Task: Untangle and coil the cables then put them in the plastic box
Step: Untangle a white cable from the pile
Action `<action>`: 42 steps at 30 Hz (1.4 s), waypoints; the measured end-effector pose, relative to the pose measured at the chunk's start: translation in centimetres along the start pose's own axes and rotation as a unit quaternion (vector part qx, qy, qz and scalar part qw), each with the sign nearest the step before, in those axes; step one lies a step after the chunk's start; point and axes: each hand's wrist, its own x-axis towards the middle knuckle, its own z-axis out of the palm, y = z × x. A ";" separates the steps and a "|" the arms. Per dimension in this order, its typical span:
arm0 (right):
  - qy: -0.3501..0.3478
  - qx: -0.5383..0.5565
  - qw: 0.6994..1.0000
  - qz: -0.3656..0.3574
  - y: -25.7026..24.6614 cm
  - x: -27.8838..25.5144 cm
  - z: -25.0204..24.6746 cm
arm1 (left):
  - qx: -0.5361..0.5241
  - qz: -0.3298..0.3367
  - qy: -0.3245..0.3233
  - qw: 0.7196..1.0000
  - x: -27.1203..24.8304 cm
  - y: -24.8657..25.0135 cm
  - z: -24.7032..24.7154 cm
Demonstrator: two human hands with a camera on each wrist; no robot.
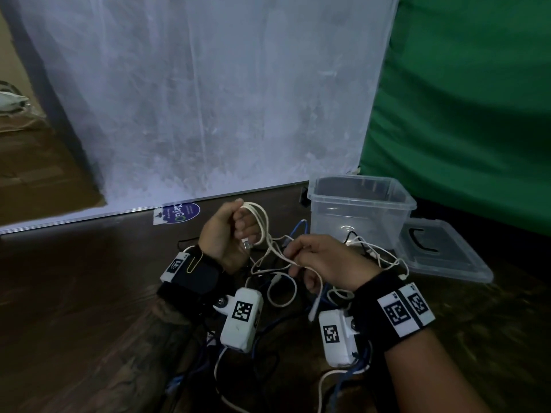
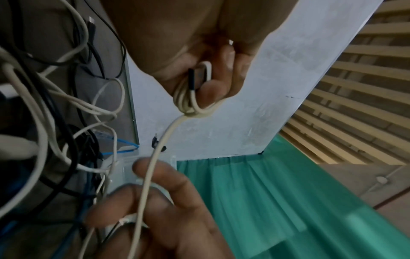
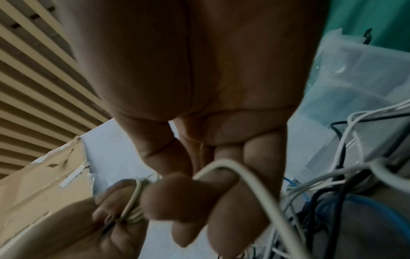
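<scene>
A small coil of white USB cable [image 1: 258, 225] is gripped in the left hand [image 1: 222, 234], the fingers curled round several loops with the metal plug end [image 1: 246, 244] projecting below the fist; in the left wrist view the loops are seen bunched under the fingertips [image 2: 213, 91]. The free run of the same cable is pinched in the right hand [image 1: 323, 259], thumb and fingers closed on it, and from there it is led down into the tangle of white, black and blue cables [image 1: 286, 296] lying on the dark wooden floor [image 1: 74, 308] between and below the wrists. The clear plastic box [image 1: 357, 213] stands open just beyond the right hand, nothing visible inside it, with its lid [image 1: 444, 251] laid flat beside it against the green cloth [image 1: 465, 114]. Risk, judged: the trailing length is still threaded through the pile, so a further wrap could drag other cables up or tighten a knot; a slack hold could let the loops spring open. Writing: a round sticker [image 1: 179, 214] at the foot of the white sheet [image 1: 208, 99] is read as "ClayGO"; its smaller print is not legible. Square black-and-white coded markers [image 1: 242, 312] are carried on the wrist units.
</scene>
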 end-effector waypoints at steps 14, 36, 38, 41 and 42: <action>0.098 -0.012 0.976 -0.193 -1.3 -0.3 1.0 | 0.042 -0.044 -0.063 0.996 -1.0 -1.9 2.2; 0.061 -0.155 0.976 -0.138 1.0 0.6 -0.4 | 0.017 0.068 0.114 0.991 0.5 -0.2 0.0; 0.060 -0.130 0.983 -0.111 1.5 0.5 -1.2 | 0.003 0.075 0.111 0.991 0.3 0.9 -0.2; 0.062 -0.054 0.993 -0.080 1.4 0.1 -2.0 | -0.038 0.085 0.101 0.991 -0.2 1.5 0.3; 0.062 -0.004 0.995 -0.081 1.3 0.0 -2.0 | -0.053 0.083 0.097 0.990 -0.2 1.6 0.4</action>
